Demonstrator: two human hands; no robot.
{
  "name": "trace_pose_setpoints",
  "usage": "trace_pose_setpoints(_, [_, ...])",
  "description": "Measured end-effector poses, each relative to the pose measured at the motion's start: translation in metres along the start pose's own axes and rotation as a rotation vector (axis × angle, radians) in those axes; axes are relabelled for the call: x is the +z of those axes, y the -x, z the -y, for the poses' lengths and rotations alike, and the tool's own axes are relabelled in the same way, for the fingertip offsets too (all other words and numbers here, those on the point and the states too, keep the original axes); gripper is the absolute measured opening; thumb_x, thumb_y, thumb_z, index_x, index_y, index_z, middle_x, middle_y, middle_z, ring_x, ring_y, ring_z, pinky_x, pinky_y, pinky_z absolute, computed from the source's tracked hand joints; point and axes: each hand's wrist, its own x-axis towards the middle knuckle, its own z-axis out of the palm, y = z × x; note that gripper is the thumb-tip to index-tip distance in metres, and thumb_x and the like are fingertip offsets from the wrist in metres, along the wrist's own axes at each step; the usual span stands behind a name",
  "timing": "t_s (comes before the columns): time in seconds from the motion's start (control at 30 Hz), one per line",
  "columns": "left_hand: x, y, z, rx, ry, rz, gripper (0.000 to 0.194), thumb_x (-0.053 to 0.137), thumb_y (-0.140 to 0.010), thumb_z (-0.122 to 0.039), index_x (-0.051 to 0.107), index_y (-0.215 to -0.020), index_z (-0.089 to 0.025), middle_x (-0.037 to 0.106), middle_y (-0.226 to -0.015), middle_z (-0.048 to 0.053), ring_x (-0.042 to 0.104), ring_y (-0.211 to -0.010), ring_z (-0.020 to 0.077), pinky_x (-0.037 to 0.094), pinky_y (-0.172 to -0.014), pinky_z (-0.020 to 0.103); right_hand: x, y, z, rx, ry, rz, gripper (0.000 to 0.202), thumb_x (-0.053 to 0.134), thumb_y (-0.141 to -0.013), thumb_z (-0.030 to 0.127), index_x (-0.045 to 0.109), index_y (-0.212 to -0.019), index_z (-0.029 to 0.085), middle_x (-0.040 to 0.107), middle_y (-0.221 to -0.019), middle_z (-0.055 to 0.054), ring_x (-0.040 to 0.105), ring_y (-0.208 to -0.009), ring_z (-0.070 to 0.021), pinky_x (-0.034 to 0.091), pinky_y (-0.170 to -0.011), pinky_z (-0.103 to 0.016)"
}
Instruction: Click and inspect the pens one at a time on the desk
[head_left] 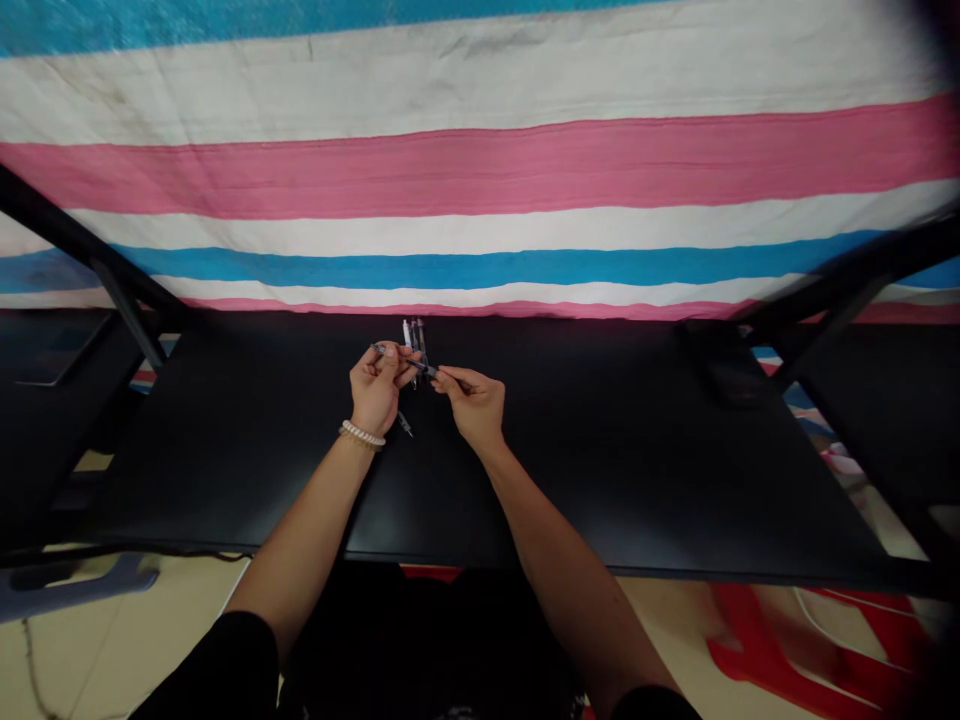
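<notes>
My left hand (376, 385) is closed in a pinch on a slim dark pen (416, 364), whose far end sticks out past the thumb on the left. My right hand (472, 400) pinches the same pen's other end, between thumb and forefinger. Whether it is one piece or two parts touching I cannot tell. Just behind the hands, several pens (413, 331) lie side by side on the black table (615, 430), partly covered by my fingers. Beside my left wrist rests a short pen-like piece (405, 424) with a thin tip.
A striped pink, white and blue sheet (480, 170) rises behind the table's far edge. Black slanted frame bars (127, 310) stand at both sides. A dark flat object (724, 365) lies at the right. Below the front edge are a red stool (757, 640) and a grey-blue one (82, 590).
</notes>
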Motion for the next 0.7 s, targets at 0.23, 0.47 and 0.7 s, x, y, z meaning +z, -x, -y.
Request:
trace_pose_setpoints(0.23, [0.0002, -0.0011, 0.0024, 0.024, 0.012, -0.031, 0.029, 0.082, -0.078, -0.04, 0.063, -0.085, -0.019, 0.073, -0.086, 0.004, 0.074, -0.082, 0.016, 0.061, -0.076, 0.03, -0.0001, -0.0056, -0.0026, -0.02, -0.004, 0.071, 0.036, 0.08, -0.075, 0.037, 0.074, -0.108, 0.024, 0.074, -0.105, -0.008, 0.073, -0.092, -0.0216, 0.063, -0.08, -0.039])
trace_pose_setpoints(0.47, [-0.0022, -0.0037, -0.0013, 0.03, 0.003, -0.04, 0.027, 0.078, -0.083, -0.04, 0.06, -0.086, -0.02, 0.071, -0.087, 0.003, 0.074, -0.086, 0.0157, 0.06, -0.082, 0.033, -0.002, -0.0079, -0.0032, 0.006, -0.062, 0.146, 0.032, 0.081, -0.074, 0.046, 0.075, -0.097, 0.025, 0.073, -0.106, -0.007, 0.072, -0.089, -0.0204, 0.062, -0.076, -0.037])
trace_pose_setpoints(0.7, [-0.0007, -0.0021, -0.0031, 0.023, 0.018, -0.046, 0.021, 0.075, -0.086, -0.036, 0.061, -0.085, -0.02, 0.072, -0.086, 0.003, 0.074, -0.084, 0.0153, 0.061, -0.079, 0.031, -0.0008, -0.0056, 0.0002, 0.012, -0.116, 0.137, 0.028, 0.081, -0.076, 0.045, 0.076, -0.094, 0.025, 0.074, -0.101, -0.005, 0.072, -0.085, -0.0186, 0.062, -0.077, -0.036])
